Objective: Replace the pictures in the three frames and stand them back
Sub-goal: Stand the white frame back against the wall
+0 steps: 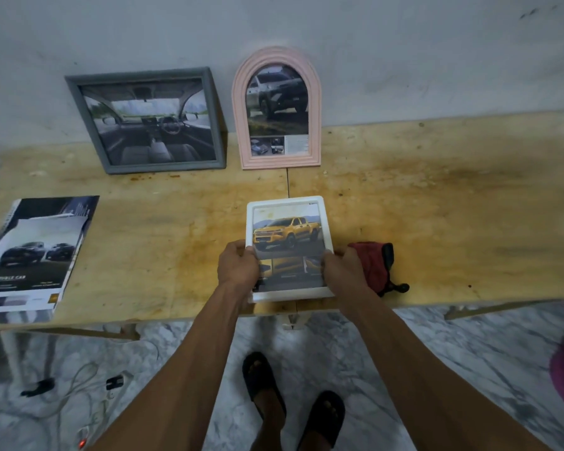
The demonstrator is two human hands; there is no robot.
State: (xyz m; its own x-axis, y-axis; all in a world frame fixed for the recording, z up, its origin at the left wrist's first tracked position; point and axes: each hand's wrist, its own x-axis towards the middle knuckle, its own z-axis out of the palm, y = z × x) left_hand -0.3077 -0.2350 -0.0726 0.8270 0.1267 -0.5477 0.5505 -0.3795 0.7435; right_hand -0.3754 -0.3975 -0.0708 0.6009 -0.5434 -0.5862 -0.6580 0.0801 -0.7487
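1. My left hand point(238, 268) and my right hand point(342, 271) each hold one side of the white frame point(288, 247), fingers curled around its edges, so it stays steady.
2. The frame is at the near edge of the tabletop point(437, 206), with the yellow pickup picture point(285, 234) facing me.
3. The grey frame point(147, 120) and the pink arched frame point(276, 109) already stand far against the wall; I judge this white one is the last.

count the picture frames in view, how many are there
3: a grey frame and a pink arched frame stand leaning on the wall at the table's back; a white frame is gripped by the left hand and right hand near the front edge.
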